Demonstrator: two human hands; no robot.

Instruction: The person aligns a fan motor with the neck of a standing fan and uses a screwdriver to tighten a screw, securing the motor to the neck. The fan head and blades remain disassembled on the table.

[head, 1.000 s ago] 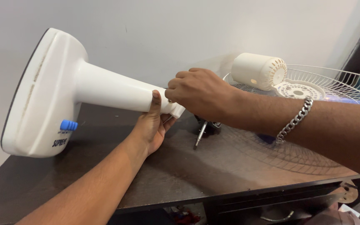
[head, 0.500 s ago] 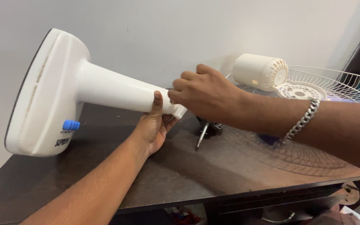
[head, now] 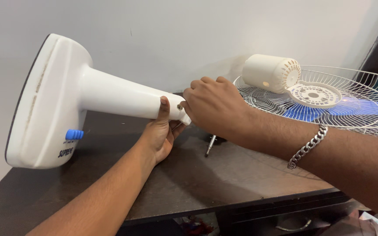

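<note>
While the left hand (head: 160,133) grips the smooth white plastic fan stand (head: 84,94) at its tapered neck, the right hand (head: 213,107) closes its fingers on the neck's tip. Beyond the right hand lies the wire fan grille (head: 355,109).

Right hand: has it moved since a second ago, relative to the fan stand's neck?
Yes. The right hand has slid down, from on top of the neck end of the white fan stand to beside it, exposing the small screw hole.
</note>
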